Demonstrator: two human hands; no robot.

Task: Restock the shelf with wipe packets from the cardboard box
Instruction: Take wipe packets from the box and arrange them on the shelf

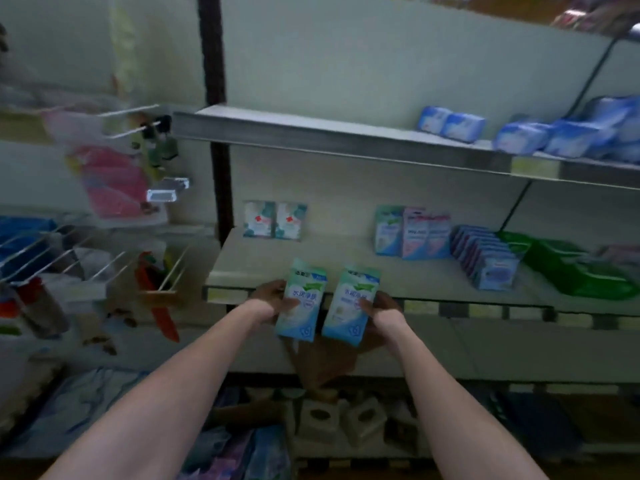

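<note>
Here left hand, right hand each grip wipe packet; green packs rightward.

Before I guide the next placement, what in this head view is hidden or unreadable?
- Cardboard box: not identifiable; brown shape below the left packet and right packet is blurred.
- Packet print: motion blur, unreadable.
- Left hand and right hand: fingers mostly behind the packets.
- Top shelf: cut off by the frame edge.
</note>
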